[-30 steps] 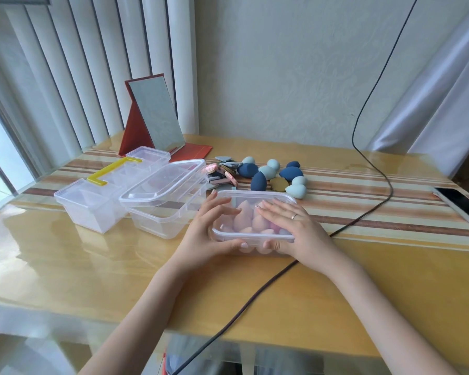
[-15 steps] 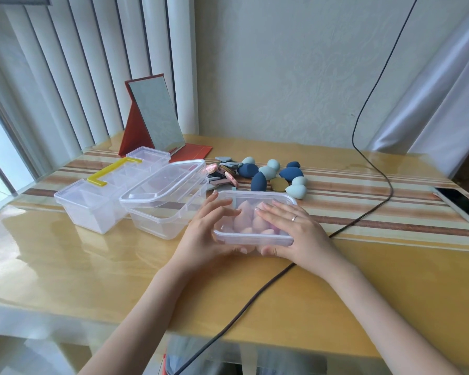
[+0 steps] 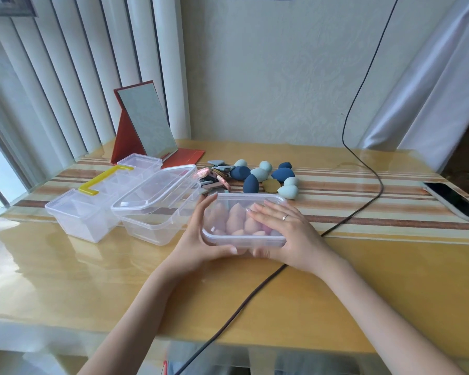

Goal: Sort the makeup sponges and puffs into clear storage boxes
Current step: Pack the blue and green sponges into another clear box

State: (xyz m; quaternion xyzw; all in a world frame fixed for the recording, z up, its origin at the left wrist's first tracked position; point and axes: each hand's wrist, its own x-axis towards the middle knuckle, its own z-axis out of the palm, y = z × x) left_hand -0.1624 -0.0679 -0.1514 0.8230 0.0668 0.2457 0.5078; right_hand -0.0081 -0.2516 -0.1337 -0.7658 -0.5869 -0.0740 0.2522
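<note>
A clear lidded box [image 3: 268, 200] with several pink sponges [image 3: 234, 220] inside sits mid-table. My left hand [image 3: 198, 239] grips its left end, thumb under the front edge. My right hand [image 3: 284, 228] lies flat on the lid, fingers straight, thumb at the front. Behind the box lie several dark blue and pale green sponges [image 3: 266, 177] and a heap of flat puffs [image 3: 217, 177]. A second clear box [image 3: 155, 204] stands to the left, its lid resting loosely on top.
A clear compartment case with a yellow handle [image 3: 92, 198] stands at the left. A red folding mirror [image 3: 144, 131] is behind it. A black cable [image 3: 255, 290] crosses the table under the box. A phone [image 3: 455, 201] lies at the right edge.
The box with pink sponges has shifted slightly toward me and my left thumb has slid further under its front edge. The right hand stays flat on the lid.
</note>
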